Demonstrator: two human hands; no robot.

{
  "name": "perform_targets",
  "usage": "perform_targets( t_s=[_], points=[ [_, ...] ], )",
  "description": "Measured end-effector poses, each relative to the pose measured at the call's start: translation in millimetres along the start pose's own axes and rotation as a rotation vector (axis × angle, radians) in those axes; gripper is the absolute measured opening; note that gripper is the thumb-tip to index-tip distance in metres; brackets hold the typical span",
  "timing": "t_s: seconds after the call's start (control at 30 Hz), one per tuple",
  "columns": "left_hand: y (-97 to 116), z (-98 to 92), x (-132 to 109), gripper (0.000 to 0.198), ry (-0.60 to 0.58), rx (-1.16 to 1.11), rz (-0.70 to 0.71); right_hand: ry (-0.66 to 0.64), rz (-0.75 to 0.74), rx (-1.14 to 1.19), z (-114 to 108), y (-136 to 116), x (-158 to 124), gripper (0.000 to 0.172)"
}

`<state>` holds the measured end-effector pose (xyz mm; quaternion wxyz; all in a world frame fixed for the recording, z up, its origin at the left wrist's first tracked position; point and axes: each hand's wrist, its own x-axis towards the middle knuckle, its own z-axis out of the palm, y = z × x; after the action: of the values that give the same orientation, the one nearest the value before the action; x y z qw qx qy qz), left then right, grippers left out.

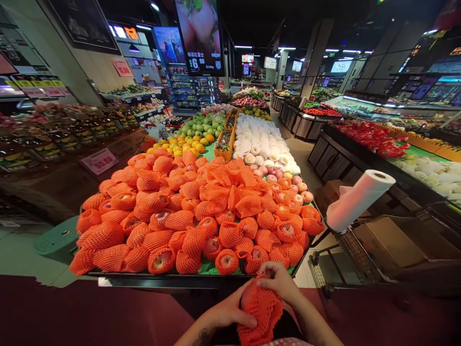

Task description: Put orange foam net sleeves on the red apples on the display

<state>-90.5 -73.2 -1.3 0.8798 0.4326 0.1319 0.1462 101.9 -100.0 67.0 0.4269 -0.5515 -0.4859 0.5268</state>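
Note:
Close to my body I hold an apple (pixel 248 297) partly covered by an orange foam net sleeve (pixel 262 315). My left hand (pixel 228 311) grips it from the left, fingers curled around the net. My right hand (pixel 280 280) pinches the top of the net from the right. Just beyond my hands is a display table (pixel 144 281) piled with several apples in orange foam nets (pixel 187 211).
A roll of plastic bags (pixel 360 198) juts out on a holder at the right, above a cart with cardboard boxes (pixel 389 245). Further back lie oranges (pixel 185 144), green apples (pixel 201 126) and white-wrapped fruit (pixel 262 142). More produce stands line the right aisle.

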Motion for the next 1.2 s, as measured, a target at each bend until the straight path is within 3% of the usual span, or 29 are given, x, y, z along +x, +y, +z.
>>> perform_targets(
  t_s=[0.13,0.27,0.4,0.53,0.63,0.7,0.83,0.97,1.2],
  points=[
    [-7,-5.0,0,0.09,0.034,-0.08,0.015,-0.026,0.031,0.117,0,1,-1,0.062],
    [-22,-9.1,9,0.07,0.083,-0.221,0.041,0.091,-0.01,0.168,5,15,-8,0.057],
    [-26,-9.8,16,0.076,0.193,-0.154,0.081,0.159,-0.031,0.094,0,26,-17,0.055],
    [-10,-4.0,16,0.092,0.303,0.061,0.112,0.237,-0.075,0.045,-28,17,-37,0.06],
    [5,4.6,18,0.099,0.27,0.193,0.121,0.184,-0.104,0.128,-46,9,-55,0.069],
    [10,10.7,20,0.099,0.237,0.283,0.132,0.11,-0.117,0.184,-46,9,-63,0.078],
    [14,21.8,24,0.094,0.164,0.416,0.151,-0.016,-0.09,0.256,-28,19,-65,0.1],
    [15,30.8,25,0.093,0.161,0.391,0.14,-0.14,0.0,0.467,-15,32,-64,0.107],
    [26,35.9,26,0.071,0.159,0.632,0.162,-0.113,0.032,0.453,-19,51,-57,0.119]
  ],
)
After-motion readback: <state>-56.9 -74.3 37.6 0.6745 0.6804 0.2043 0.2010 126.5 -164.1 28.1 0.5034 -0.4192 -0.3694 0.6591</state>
